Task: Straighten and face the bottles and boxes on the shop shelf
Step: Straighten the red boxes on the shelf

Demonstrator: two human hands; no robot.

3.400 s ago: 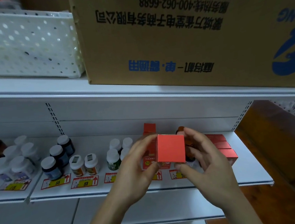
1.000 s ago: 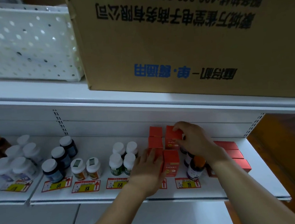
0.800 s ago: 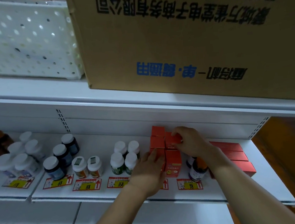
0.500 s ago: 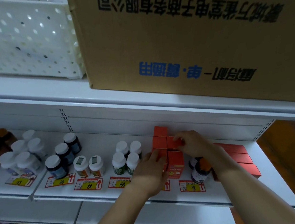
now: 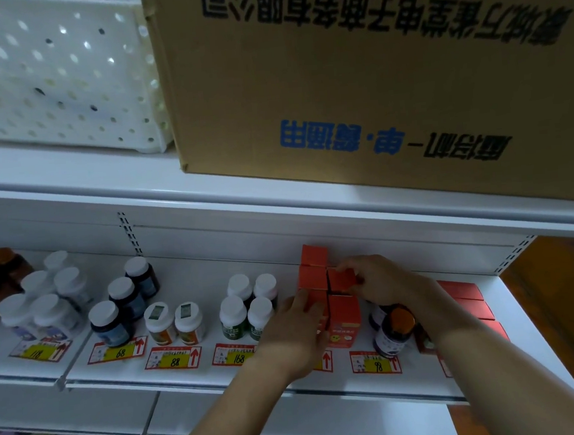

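Several red boxes stand in two rows on the white shelf (image 5: 195, 375). My right hand (image 5: 378, 278) grips the second box of the right row (image 5: 341, 279). The front box of that row (image 5: 344, 319) faces forward with its printed label. My left hand (image 5: 296, 330) lies with straight fingers against the front box of the left row (image 5: 314, 296), covering most of it. Two more red boxes (image 5: 312, 256) stand behind in the left row. White-capped bottles (image 5: 246, 306) stand just left of the boxes. An orange-capped dark bottle (image 5: 394, 332) stands under my right wrist.
More bottles (image 5: 115, 316) with price tags (image 5: 173, 358) fill the shelf to the left. Flat red boxes (image 5: 463, 292) lie at the right end. Above, a big cardboard carton (image 5: 370, 73) and a white perforated basket (image 5: 54, 74) sit on the upper shelf.
The red box I held up in both hands now stands in the right row on the shelf. In the last second my hands have stayed on the boxes, shifting only slightly.
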